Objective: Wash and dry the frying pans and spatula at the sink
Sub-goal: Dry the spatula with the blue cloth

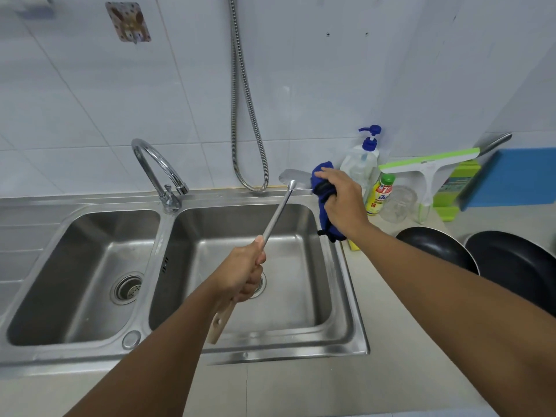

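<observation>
So the left hand (243,267) is fisted tight round the spatula (278,210) handle, held up over the right sink basin (301,296). Right hand (341,200) has a blue cloth (323,191) bunched against the blade. Both black frying pans (437,245) sit on the counter (376,341) to the right.

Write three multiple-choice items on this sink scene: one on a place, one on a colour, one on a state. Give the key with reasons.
1. Where do the two frying pans sit?
A. in the left basin
B. on the counter right of the sink
C. on the wall

2. What colour is the cloth?
A. blue
B. red
C. white

3. What is the tap doing?
A. running
B. off
C. dripping foam

Key: B, both pans rest on the counter; A, the right hand grips a blue cloth against the blade of the spatula, held by the left hand; B, no water shows.
</observation>
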Motion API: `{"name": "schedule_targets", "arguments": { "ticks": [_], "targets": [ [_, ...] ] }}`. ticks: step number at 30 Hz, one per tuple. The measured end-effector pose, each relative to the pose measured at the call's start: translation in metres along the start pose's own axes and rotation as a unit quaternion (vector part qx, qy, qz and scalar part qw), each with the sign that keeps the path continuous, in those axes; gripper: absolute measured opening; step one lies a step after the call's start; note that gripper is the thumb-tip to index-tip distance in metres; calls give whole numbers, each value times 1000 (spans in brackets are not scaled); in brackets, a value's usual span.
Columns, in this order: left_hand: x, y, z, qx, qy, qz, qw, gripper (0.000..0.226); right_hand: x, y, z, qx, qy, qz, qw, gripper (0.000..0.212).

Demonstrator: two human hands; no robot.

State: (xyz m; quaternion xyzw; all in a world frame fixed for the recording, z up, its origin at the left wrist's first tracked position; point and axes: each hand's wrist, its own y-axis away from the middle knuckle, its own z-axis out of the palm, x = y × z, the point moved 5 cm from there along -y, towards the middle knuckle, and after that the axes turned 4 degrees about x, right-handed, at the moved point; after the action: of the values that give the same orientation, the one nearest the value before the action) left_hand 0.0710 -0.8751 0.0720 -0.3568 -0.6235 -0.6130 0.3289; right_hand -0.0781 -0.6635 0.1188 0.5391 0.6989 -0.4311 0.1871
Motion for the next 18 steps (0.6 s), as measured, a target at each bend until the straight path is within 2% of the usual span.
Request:
{"name": "schedule_targets", "arguments": {
  "ticks": [3,5,7,9,14,18],
  "targets": [
    [-1,-3,1,34,-63,35,997,47,-4,10,4,-50,22,-66,996,65],
    [2,-6,-5,83,-150,95,981,49,1,16,6,-91,42,-109,989,68],
    [8,-7,-8,114,-241,149,952,53,8,12,5,-123,58,-113,984,68],
    [9,-8,-9,129,-280,168,936,55,12,6,3,-157,70,-90,981,68],
    [0,-16,-12,194,-235,101,947,53,24,26,-5,-242,92,-52,964,66],
    [-4,-23,-9,179,-247,44,951,36,53,53,-22,-243,116,58,961,59]
  ]
}}
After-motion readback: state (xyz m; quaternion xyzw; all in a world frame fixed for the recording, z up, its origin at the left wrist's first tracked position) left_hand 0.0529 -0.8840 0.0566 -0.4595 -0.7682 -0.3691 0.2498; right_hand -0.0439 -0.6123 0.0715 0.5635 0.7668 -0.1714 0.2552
